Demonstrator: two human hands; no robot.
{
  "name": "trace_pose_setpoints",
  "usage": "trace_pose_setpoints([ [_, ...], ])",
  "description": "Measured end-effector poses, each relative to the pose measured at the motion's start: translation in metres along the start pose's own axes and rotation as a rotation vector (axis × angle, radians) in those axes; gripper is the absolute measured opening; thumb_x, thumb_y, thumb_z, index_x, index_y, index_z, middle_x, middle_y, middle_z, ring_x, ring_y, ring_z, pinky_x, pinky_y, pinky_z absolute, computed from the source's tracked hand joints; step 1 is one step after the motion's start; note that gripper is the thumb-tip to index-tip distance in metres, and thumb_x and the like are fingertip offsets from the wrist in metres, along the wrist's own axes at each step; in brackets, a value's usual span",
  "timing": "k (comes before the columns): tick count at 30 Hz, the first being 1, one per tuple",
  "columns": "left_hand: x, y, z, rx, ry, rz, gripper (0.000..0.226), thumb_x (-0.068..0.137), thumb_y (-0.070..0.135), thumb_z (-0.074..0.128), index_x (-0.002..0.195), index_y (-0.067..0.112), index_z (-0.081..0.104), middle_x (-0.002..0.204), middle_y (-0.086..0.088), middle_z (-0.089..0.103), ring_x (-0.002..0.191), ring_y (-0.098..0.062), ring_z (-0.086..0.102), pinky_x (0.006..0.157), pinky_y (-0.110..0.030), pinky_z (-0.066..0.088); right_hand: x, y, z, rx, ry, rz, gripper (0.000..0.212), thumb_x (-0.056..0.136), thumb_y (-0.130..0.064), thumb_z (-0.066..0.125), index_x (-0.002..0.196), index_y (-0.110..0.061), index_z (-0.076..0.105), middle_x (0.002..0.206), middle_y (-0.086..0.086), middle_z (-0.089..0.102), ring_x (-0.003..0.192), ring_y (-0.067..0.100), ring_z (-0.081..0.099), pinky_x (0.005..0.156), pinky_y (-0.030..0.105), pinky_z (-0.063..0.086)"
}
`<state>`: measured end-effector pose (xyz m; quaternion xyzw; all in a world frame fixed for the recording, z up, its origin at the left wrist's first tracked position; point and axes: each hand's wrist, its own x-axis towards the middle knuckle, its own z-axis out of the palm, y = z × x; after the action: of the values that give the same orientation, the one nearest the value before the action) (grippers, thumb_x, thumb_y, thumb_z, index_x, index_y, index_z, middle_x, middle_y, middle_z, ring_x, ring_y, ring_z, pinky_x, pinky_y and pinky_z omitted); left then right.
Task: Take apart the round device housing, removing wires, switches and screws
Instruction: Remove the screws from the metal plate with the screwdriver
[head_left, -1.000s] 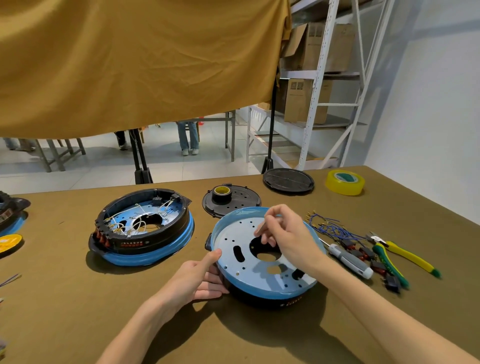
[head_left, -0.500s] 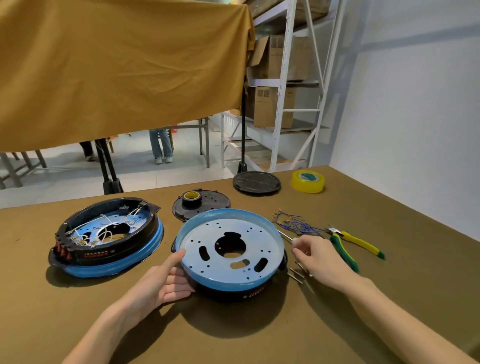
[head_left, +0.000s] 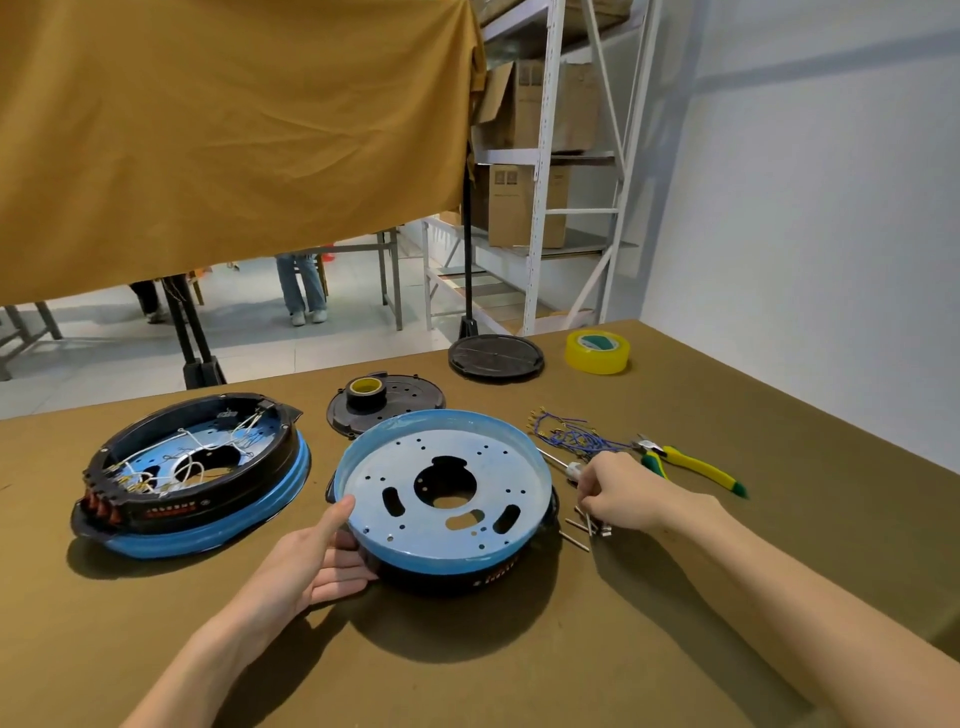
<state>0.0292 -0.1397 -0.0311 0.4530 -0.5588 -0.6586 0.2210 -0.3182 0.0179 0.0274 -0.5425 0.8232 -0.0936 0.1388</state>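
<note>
The left hand is stretched forward from the lower left, with its thumb laid straight up along the blue rim and its fingers extended flat against the black side of the housing, so the grip is spread. The housing is seen at the middle of the tabletop, its perforated metal plate facing up. The right hand is reached in from the lower right, palm down, fingertips curled over a small pile of screws just right of the housing; whether a screw is pinched cannot be told. A second housing, well to the left, is filled with white wires. Blue wires, a screwdriver and pliers are laid beyond the right hand.
</note>
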Motion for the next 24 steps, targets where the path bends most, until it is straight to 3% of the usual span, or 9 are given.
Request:
trace_pose_setpoints([
  [8,-0.005,0.006,0.001,-0.007,-0.01,-0.061,0.088,0.061,0.07,0.071,0.119,0.004,0.061,0.096,-0.023,0.078,0.089,-0.033,0.079,0.065,-0.035,0.066,0.001,-0.003,-0.004,-0.033,0.041,-0.051,0.021,0.09,-0.01,0.062,0.101,-0.012,0.08,0.094,0.002,0.075,0.085,0.014,0.068,0.079,0.031,0.059],
  [13,-0.007,0.007,0.003,-0.031,-0.004,-0.062,0.087,0.064,0.071,0.067,0.118,0.003,0.061,0.095,-0.024,0.078,0.087,-0.033,0.079,0.065,-0.034,0.066,-0.006,-0.044,-0.01,0.124,0.418,-0.23,0.019,0.094,-0.014,0.056,0.095,-0.015,0.075,0.088,-0.003,0.072,0.079,0.015,0.065,0.073,0.041,0.057],
  [17,-0.01,0.007,-0.004,-0.183,0.019,-0.075,0.09,0.063,0.073,0.068,0.117,0.001,0.059,0.108,-0.028,0.072,0.086,-0.034,0.079,0.063,-0.034,0.065,-0.016,-0.078,-0.016,0.059,0.768,-0.356,0.013,0.093,-0.015,0.065,0.103,-0.016,0.074,0.094,-0.005,0.067,0.08,0.011,0.06,0.067,0.027,0.052],
  [19,-0.01,0.008,-0.002,-0.151,0.013,-0.08,0.093,0.06,0.075,0.068,0.115,0.001,0.059,0.099,-0.025,0.077,0.085,-0.034,0.079,0.061,-0.034,0.064,-0.02,-0.093,-0.016,0.085,0.722,-0.397,0.014,0.095,-0.02,0.067,0.108,-0.017,0.072,0.099,-0.006,0.064,0.087,0.008,0.056,0.075,0.026,0.051],
  [21,-0.009,0.008,0.004,-0.091,0.018,-0.085,0.098,0.055,0.077,0.068,0.115,0.0,0.061,0.091,-0.022,0.079,0.084,-0.033,0.079,0.061,-0.033,0.064,-0.025,-0.108,-0.011,0.143,0.496,-0.475,0.024,0.098,-0.037,0.064,0.117,-0.023,0.068,0.108,-0.007,0.059,0.098,0.008,0.051,0.088,0.028,0.047],
  [24,-0.009,0.006,0.008,-0.049,0.018,-0.08,0.103,0.05,0.08,0.069,0.113,-0.001,0.063,0.09,-0.021,0.079,0.084,-0.032,0.079,0.061,-0.032,0.063,-0.032,-0.132,0.005,0.046,0.167,-0.598,0.059,0.091,-0.07,0.055,0.135,-0.031,0.056,0.127,-0.009,0.053,0.115,0.009,0.045,0.098,0.027,0.036],
])
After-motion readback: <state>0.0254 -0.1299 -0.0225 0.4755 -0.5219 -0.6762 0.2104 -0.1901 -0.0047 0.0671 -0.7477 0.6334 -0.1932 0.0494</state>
